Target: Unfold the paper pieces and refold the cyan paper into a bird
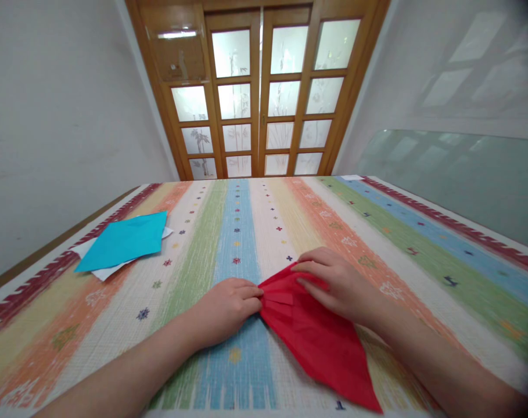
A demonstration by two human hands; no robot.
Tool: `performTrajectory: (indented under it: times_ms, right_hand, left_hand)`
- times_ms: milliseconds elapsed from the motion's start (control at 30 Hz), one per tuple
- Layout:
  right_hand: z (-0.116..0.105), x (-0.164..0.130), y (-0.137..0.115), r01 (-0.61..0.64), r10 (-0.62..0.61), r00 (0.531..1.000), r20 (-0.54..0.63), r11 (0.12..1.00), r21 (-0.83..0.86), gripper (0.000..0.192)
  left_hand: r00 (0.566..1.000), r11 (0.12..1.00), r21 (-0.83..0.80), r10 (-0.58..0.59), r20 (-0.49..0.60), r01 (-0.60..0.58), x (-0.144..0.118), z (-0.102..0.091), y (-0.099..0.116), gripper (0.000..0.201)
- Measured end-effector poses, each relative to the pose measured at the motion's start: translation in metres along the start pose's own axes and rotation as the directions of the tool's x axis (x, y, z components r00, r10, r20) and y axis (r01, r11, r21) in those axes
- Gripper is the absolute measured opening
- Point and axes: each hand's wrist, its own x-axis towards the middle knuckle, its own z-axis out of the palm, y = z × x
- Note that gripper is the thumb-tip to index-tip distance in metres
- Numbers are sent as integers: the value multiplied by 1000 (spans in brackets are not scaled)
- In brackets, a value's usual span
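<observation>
A sheet of red paper [320, 337] lies in front of me, gathered into folds at its left tip and fanning out wide toward the lower right. My left hand [231, 307] pinches that gathered tip between thumb and fingers. Across the paper's upper edge rests my right hand [329, 284], its fingers bent and apart, with some fingertips on the red surface and the thumb lying over it. Part of the paper is hidden beneath the right hand and wrist.
The table wears a striped, patterned cloth [194, 255]. At the left lies a blue sheet of paper [124, 241] on top of white sheets [109, 271]. Beyond the table stand wooden doors with glass panes [257, 93]. A glass board [455, 174] leans along the right wall.
</observation>
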Motion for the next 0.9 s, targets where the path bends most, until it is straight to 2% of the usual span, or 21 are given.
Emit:
performTrajectory:
  times_ms: [100, 200, 333, 533, 733, 900]
  right_hand:
    - [5, -2, 0, 0, -1, 1000, -13, 997, -81, 32]
    - [7, -1, -6, -28, 35, 996, 86, 997, -75, 35]
    - [4, 2, -18, -100, 101, 966, 238, 995, -17, 23]
    - [-4, 3, -31, -156, 157, 930, 333, 987, -32, 21]
    - [5, -2, -25, -158, 169, 946, 276, 986, -61, 13]
    - [16, -3, -20, -237, 247, 940, 235, 969, -70, 11]
  left_hand:
    - [1000, 1000, -14, -1, 4, 1, 1, 1, -1, 15]
    - [1000, 1000, -19, 2, 10, -1, 0, 3, -2, 15]
    - [1000, 999, -30, -9, 16, 9, 0, 2, -2, 15]
    - [998, 998, -10, -55, 16, 55, 2, -3, 1, 16]
    - [982, 981, 56, -182, -58, 185, 0, 4, -8, 17]
    - [970, 972, 24, -231, -80, 234, -2, 6, -11, 23]
